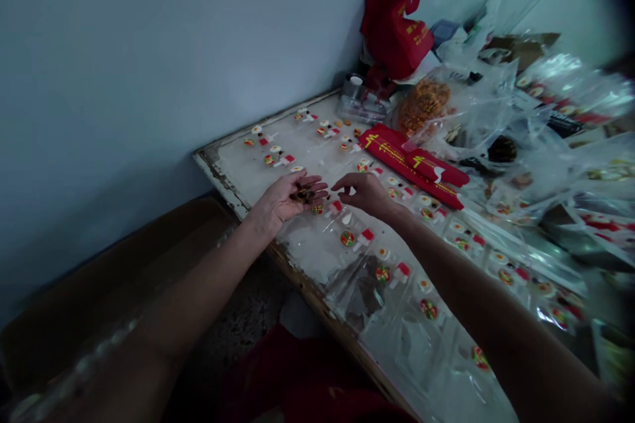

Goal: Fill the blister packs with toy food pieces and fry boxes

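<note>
My left hand is held palm up over the table, cupping a small heap of dark brown pieces too small to name. Close to its fingertips, my right hand is bent in a pinch; whatever its fingertips hold, if anything, cannot be made out. Below and around both hands lie clear plastic bags in rows, with tiny toy-like food pieces on them. Among these are a round red-and-green piece, a red-and-white piece and a small egg-like piece.
A folded red cloth strip with yellow print lies across the table. Behind it sit a bag of orange pieces and a red bag. Crumpled plastic bags crowd the right side. A wall borders the far edge.
</note>
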Demonstrator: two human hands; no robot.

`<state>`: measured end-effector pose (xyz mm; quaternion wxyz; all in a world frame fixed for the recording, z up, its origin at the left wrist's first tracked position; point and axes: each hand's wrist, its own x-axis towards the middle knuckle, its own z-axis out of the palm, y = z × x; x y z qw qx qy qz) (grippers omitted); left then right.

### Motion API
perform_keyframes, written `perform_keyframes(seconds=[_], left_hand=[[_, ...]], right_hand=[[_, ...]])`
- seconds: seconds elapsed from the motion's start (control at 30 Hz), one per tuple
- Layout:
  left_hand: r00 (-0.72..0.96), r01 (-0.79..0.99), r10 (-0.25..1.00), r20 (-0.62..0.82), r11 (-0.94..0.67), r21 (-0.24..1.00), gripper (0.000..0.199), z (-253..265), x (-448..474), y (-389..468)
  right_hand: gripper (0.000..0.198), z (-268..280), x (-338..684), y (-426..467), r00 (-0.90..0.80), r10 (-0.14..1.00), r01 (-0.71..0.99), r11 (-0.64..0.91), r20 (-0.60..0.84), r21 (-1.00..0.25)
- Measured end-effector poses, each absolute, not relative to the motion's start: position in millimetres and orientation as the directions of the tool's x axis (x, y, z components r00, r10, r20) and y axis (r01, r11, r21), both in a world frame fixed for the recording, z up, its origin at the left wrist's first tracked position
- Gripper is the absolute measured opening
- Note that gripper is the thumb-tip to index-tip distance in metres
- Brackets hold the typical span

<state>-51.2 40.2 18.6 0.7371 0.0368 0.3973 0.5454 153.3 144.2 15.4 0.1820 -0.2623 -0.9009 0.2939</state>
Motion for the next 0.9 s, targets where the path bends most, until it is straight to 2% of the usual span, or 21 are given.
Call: perform_keyframes(seconds=[0.1,0.17,0.27,0.3,0.37,0.47,0.53,0.6,0.7,0.9], left_hand=[[0.148,-0.756,0.823,-0.548,0.451,0.474,0.04,17,-42,45],[0.185,-0.737,0.812,-0.553,0.487,0.468,0.045,19,-34,50],[0.192,-0.714,0.794,-0.577,0.516,0.472,0.053,25,-21,59],[0.192,-0.709,0.786,-0.588,0.525,0.471,0.055,27,-17,61],[0.195,-0.7,0.775,-0.601,0.539,0.468,0.053,29,-15,64],[0.158,-0.706,0.79,-0.593,0.51,0.491,0.04,30,-21,63],[0.073,-0.721,0.805,-0.589,0.451,0.526,0.033,30,-29,61],[0.002,-0.727,0.81,-0.586,0.404,0.555,0.032,31,-36,58],[-0.006,-0.726,0.82,-0.572,0.39,0.566,0.034,37,-37,57],[0.092,-0.683,0.817,-0.569,0.467,0.561,0.032,38,-24,60]], right_hand=[[0.02,28,155,136,-0.744,0.609,0.347,0.705,0.276,-0.619],[0.02,36,150,131,-0.784,0.54,0.308,0.765,0.304,-0.566],[0.016,44,142,131,-0.89,0.399,0.276,0.859,0.223,-0.432],[0.014,46,142,133,-0.903,0.387,0.291,0.871,0.186,-0.397],[0.012,47,147,138,-0.88,0.45,0.364,0.845,0.153,-0.392],[0.01,41,171,138,-0.777,0.606,0.449,0.726,0.174,-0.522],[0.009,32,193,131,-0.781,0.602,0.399,0.686,0.166,-0.609],[0.009,20,213,121,-0.83,0.54,0.338,0.688,0.142,-0.642],[0.01,5,231,107,-0.851,0.519,0.357,0.688,0.083,-0.632],[0.021,7,233,105,-0.762,0.647,0.531,0.647,0.025,-0.548]])
